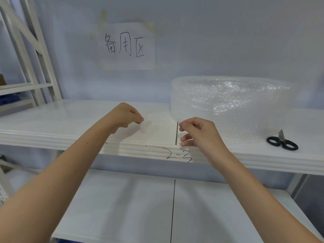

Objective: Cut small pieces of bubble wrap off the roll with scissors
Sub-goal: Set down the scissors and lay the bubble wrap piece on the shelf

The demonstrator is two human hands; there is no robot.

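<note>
A white metal shelving frame stands at far left. The left hand pinches one edge of a faint clear bubble-wrap sheet over the white shelf; the right hand pinches its other edge, lower fingers loosely curled. Behind sits the large translucent bubble-wrap roll, black-handled scissors lying at its right

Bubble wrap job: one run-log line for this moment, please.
left hand: pinching clear sheet | right hand: pinching its other edge | scissors: idle on shelf | roll: on shelf
</note>
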